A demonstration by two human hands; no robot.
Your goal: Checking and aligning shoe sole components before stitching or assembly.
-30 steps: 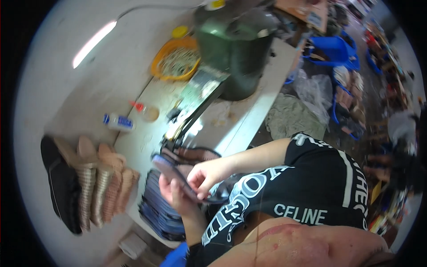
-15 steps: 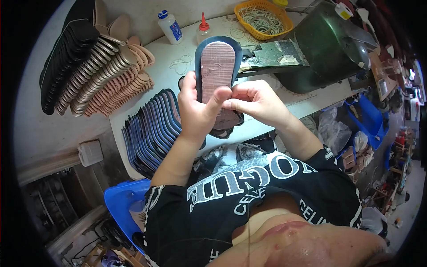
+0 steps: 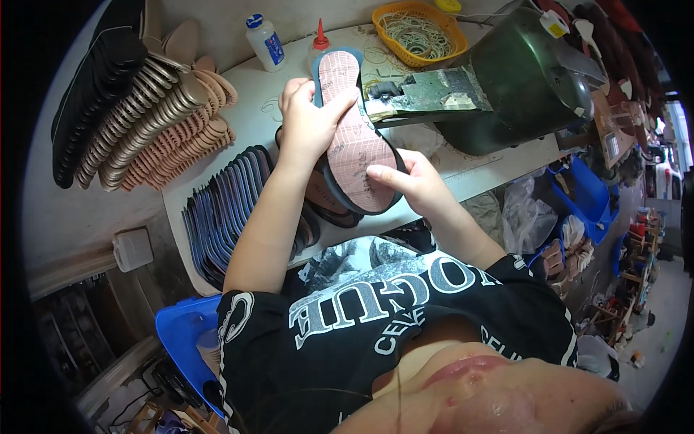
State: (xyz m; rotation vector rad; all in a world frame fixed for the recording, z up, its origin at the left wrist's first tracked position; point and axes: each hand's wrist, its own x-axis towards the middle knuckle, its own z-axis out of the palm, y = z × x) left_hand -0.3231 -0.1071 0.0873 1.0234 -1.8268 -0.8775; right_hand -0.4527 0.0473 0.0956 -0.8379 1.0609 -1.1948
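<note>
A shoe insole (image 3: 356, 153) with a pinkish-brown, grid-marked underside and a dark rim is held up over the white table. Its narrower end points away from me and its broad end lies toward me. My left hand (image 3: 309, 124) grips it near the narrow middle, thumb across the underside. At the broad end my right hand (image 3: 413, 182) holds the right edge, with its thumb on the underside and its other fingers hidden behind. Another dark-edged insole or sandal part (image 3: 329, 202) lies below, partly covered by the held one and my left forearm.
A row of dark soles (image 3: 228, 210) stands on the table (image 3: 249, 94) at left. Black, bronze and pink soles (image 3: 144, 108) are stacked behind it. Two bottles (image 3: 266, 45), (image 3: 320, 37) and a yellow basket of rubber bands (image 3: 419, 36) stand at the back, beside a green machine (image 3: 517, 79).
The insole has turned, so its broad end now shows fully. My left hand has moved up along it, and my right hand has shifted down to the broad end's edge.
</note>
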